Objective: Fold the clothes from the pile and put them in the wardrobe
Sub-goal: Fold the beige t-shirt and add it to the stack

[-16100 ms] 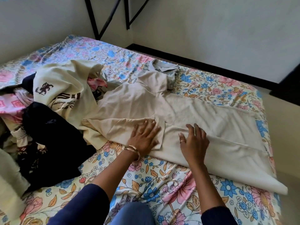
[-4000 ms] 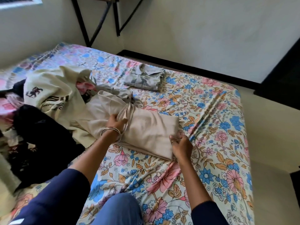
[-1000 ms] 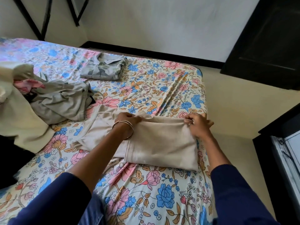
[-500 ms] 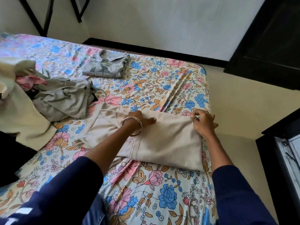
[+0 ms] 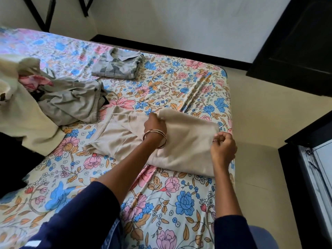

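A beige garment, partly folded, lies near the right edge of the floral bed. My left hand grips the far edge of its upper layer and my right hand pinches the right corner; that layer is lifted off the bed toward me. The garment's sleeve end stays flat to the left. A folded grey shirt rests farther back. The unfolded pile of cream, grey, pink and black clothes sits at the left.
The bed's right edge drops to a pale floor. Dark furniture stands at the upper right, and a dark-framed panel at the right. Black metal legs lean against the back wall.
Both hands have lifted the garment's far edge and drawn it toward me, raising the top layer. The view tilted slightly.
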`<move>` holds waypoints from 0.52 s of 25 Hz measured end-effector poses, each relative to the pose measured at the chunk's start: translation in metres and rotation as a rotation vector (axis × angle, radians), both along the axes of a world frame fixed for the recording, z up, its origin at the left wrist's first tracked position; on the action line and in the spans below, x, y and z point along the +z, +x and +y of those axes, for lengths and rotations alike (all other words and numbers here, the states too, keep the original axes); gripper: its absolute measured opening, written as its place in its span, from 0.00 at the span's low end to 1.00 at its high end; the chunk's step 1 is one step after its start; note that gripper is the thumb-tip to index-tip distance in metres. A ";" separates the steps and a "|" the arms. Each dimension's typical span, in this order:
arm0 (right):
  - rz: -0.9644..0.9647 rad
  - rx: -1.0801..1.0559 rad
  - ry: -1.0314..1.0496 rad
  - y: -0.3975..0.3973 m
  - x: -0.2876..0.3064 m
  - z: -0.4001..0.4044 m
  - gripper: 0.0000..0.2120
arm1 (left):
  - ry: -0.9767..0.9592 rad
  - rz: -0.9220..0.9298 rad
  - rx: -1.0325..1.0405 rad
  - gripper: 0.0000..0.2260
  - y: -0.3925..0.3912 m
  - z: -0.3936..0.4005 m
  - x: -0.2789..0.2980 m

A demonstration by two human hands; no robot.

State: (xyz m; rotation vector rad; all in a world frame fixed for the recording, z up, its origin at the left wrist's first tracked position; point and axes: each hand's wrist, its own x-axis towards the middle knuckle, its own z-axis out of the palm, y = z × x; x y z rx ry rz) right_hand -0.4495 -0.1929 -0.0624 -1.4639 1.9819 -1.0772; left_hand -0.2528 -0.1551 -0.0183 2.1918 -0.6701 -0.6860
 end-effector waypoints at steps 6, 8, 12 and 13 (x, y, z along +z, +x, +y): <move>0.249 0.077 0.393 -0.003 0.002 0.026 0.30 | -0.121 0.052 0.008 0.20 0.015 0.029 -0.016; 0.118 0.097 0.429 -0.013 0.000 0.021 0.26 | -0.146 0.002 -0.052 0.28 0.003 0.039 -0.017; -0.353 0.056 0.430 -0.030 0.002 0.007 0.13 | -0.289 -0.063 -0.143 0.26 -0.014 0.043 -0.027; -0.378 0.071 0.448 -0.032 0.004 0.006 0.12 | -0.368 0.052 -0.105 0.24 -0.012 0.042 -0.026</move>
